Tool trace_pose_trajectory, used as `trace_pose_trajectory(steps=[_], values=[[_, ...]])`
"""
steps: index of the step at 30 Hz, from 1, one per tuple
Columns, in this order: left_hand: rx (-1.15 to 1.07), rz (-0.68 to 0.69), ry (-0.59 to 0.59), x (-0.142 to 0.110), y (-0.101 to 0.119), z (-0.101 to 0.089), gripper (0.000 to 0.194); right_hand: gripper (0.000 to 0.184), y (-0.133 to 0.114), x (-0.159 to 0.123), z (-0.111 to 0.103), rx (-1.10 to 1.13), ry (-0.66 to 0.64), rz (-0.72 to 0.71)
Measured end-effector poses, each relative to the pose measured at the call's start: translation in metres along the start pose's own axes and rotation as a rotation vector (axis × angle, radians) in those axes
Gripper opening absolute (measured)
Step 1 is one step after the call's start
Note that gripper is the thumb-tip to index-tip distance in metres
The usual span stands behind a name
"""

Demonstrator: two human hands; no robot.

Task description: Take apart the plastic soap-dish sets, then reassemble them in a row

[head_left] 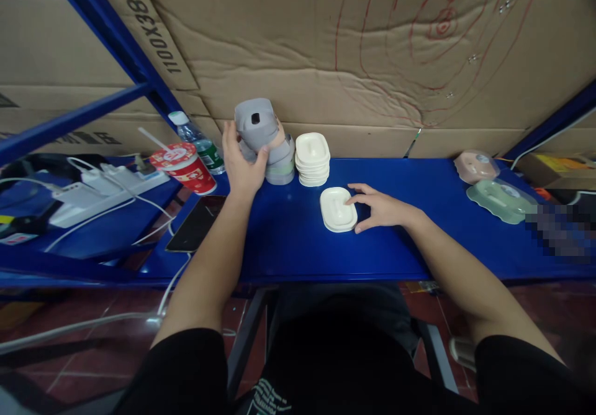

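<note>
At the back of the blue table, my left hand (243, 169) curls around the left side of a stack of grey plastic containers. Its fingers and thumb touch the upper grey container (256, 130), which leans and has a dark opening on top. Just right of this stack stands a pile of cream-coloured lids (313, 157). In front lie a couple of cream lids (338, 209), one on another. My right hand (379, 209) reaches over their right edge, a fingertip on the top lid, thumb and fingers apart.
A red paper cup with a straw (189, 169), a water bottle (202, 145) and a dark phone (195, 223) are at the left. White power strips (107, 191) lie beyond. A pink container (475, 166) and a green one (500, 200) sit at the right. Cardboard (288, 48) walls the back.
</note>
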State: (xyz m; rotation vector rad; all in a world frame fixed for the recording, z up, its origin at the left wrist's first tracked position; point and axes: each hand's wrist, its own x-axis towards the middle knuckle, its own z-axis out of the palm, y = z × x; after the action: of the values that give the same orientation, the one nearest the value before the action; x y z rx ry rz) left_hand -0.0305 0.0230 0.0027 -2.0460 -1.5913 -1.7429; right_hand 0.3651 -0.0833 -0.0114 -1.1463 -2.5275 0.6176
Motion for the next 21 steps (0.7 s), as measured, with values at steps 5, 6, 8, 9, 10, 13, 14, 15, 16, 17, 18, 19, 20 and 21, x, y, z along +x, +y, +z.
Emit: trace_pose_trajectory(steps=[5,6,8,9,10,13,14,15,16,17,18,19,20,21], values=[[0.014,0.068,0.065,0.000,-0.009,0.003,0.093,0.067,-0.005,0.003,0.002,-0.095,0.006,-0.017],[0.010,0.071,0.066,0.000,-0.010,0.004,0.096,0.054,-0.004,0.004,0.001,-0.101,0.010,-0.032],[-0.002,0.070,0.075,0.000,-0.012,0.005,0.102,0.031,0.000,0.005,0.000,-0.081,0.027,-0.074],[-0.007,0.061,0.079,0.000,-0.011,0.005,0.104,0.026,0.003,0.005,0.000,-0.063,0.038,-0.095],[-0.009,0.043,0.081,-0.001,-0.010,0.004,0.106,0.024,0.006,0.005,-0.001,-0.047,0.051,-0.112],[0.001,-0.029,0.076,-0.002,-0.001,0.002,0.103,0.025,0.013,0.002,-0.006,-0.044,0.110,-0.101],[0.004,-0.044,0.075,-0.002,0.002,0.002,0.101,0.026,0.014,0.001,-0.008,-0.055,0.146,-0.079],[0.005,-0.052,0.075,-0.002,0.005,0.001,0.100,0.027,0.014,0.000,-0.011,-0.066,0.194,-0.058],[0.005,-0.054,0.076,-0.003,0.007,0.001,0.098,0.027,0.013,-0.001,-0.014,-0.074,0.252,-0.041],[0.006,-0.052,0.082,-0.003,0.008,0.000,0.097,0.027,0.010,-0.002,-0.017,-0.081,0.317,-0.032],[0.009,-0.048,0.093,-0.003,0.009,0.000,0.097,0.027,0.006,-0.002,-0.021,-0.087,0.383,-0.030],[0.013,-0.045,0.106,-0.003,0.008,0.000,0.097,0.026,0.001,0.000,-0.025,-0.092,0.444,-0.036],[0.016,-0.043,0.116,-0.003,0.008,0.000,0.097,0.025,-0.006,0.002,-0.030,-0.098,0.495,-0.047],[0.010,-0.033,0.114,-0.003,0.006,-0.001,0.095,0.024,-0.012,0.007,-0.034,-0.108,0.528,-0.061]])
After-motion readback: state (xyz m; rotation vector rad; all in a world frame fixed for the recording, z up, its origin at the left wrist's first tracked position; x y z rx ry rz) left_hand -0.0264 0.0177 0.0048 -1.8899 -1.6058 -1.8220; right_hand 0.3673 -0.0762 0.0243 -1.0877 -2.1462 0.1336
